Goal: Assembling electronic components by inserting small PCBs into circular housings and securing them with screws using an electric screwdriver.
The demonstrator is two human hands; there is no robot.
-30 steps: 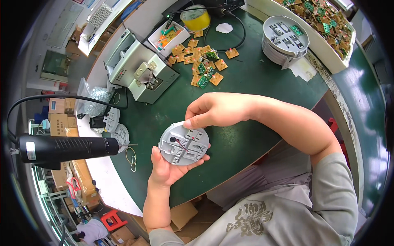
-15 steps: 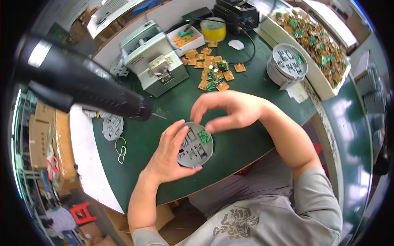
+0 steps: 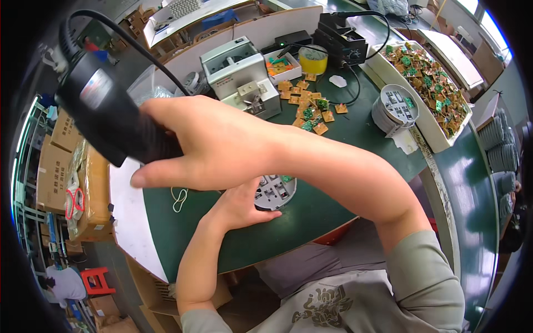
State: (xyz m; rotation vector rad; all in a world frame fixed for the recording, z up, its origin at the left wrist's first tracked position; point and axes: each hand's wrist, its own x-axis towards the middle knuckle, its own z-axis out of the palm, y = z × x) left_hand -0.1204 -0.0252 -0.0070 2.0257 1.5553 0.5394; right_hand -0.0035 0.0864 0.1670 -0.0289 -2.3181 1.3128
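Observation:
My right hand point(image 3: 208, 141) is at the lower body of a black electric screwdriver point(image 3: 105, 105), its fingers curled around the grip and its thumb stretched out below. The screwdriver's tip is hidden behind this hand. Under my right forearm, my left hand point(image 3: 241, 205) grips the rim of a round grey plastic housing point(image 3: 273, 194) on the green table. Moulded slots and small metal parts show in the housing. A bit of green circuit board point(image 3: 286, 178) peeks out at its far edge; the rest is covered by my right arm.
Beyond my arm stands a grey machine point(image 3: 241, 77). Beside it lie several small orange-brown circuit boards point(image 3: 302, 102). A stack of grey housings point(image 3: 395, 111) stands near a long white box point(image 3: 433, 83) full of boards. A rubber band point(image 3: 179, 201) lies left of my left hand.
My right hand has left the housing and moved left and up to the screwdriver, which now stands more steeply. My left hand stays on the housing. The whole view has shifted slightly.

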